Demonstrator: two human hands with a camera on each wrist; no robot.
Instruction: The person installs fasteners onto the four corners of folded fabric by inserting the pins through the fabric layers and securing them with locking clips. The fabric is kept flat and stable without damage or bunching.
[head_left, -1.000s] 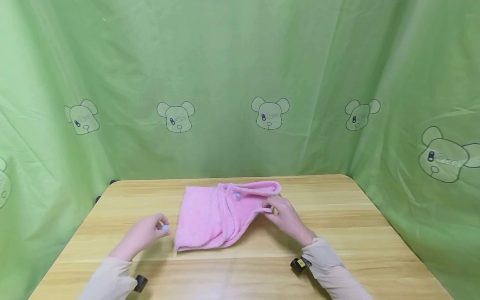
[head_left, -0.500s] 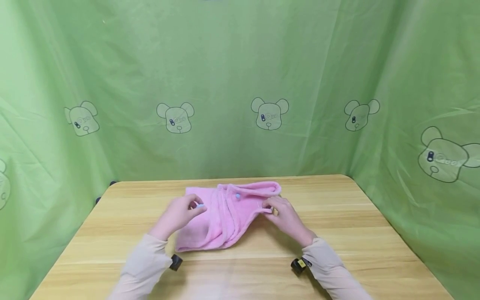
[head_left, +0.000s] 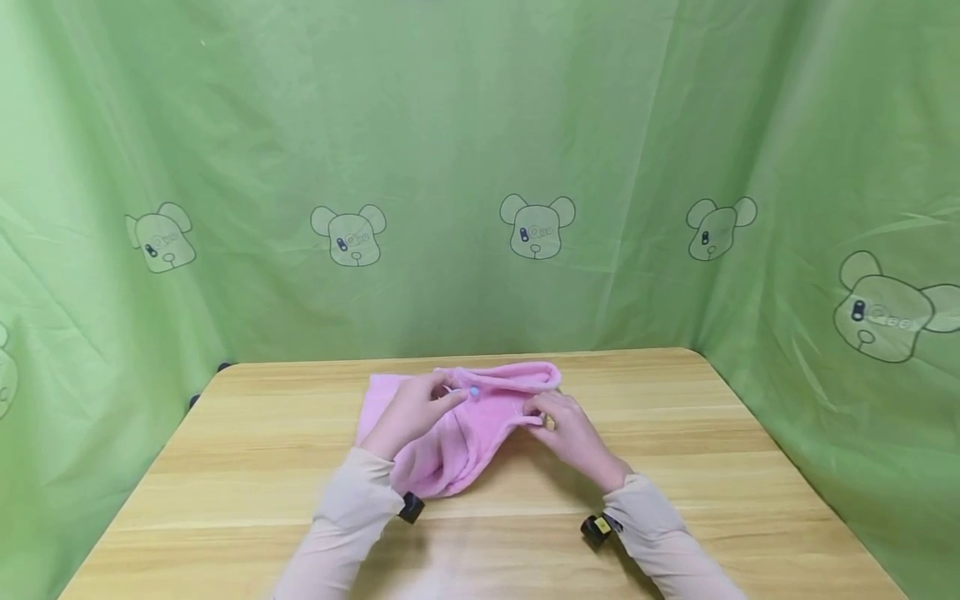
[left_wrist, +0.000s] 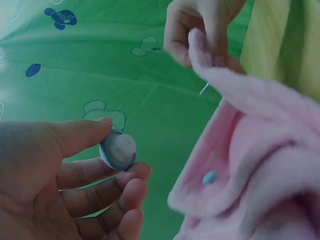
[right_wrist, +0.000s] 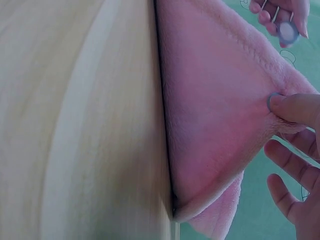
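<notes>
A folded pink plush cloth (head_left: pixel 487 417) lies on the table. My right hand (head_left: pixel 566 433) pinches and lifts its right corner; in the right wrist view a blue round edge (right_wrist: pixel 273 101) shows under the thumb (right_wrist: pixel 292 107). My left hand (head_left: pixel 420 408) is over the cloth's middle. Its thumb and fingers pinch a small round blue disc (left_wrist: pixel 119 150) with a white face. A small blue button-like dot (left_wrist: pixel 209 177) sits on the cloth, near the left fingertips in the head view. A thin white thread (left_wrist: pixel 204 88) sticks out by the pinched corner.
The wooden table (head_left: pixel 247 467) extends around the cloth on all sides. Green curtains (head_left: pixel 442 167) printed with bear heads stand behind it and to both sides. Each wrist wears a small black camera (head_left: pixel 596 531).
My left hand has moved rightward and away from me, from the table left of the cloth to above its middle, carrying the blue disc. My right hand has kept its place on the corner.
</notes>
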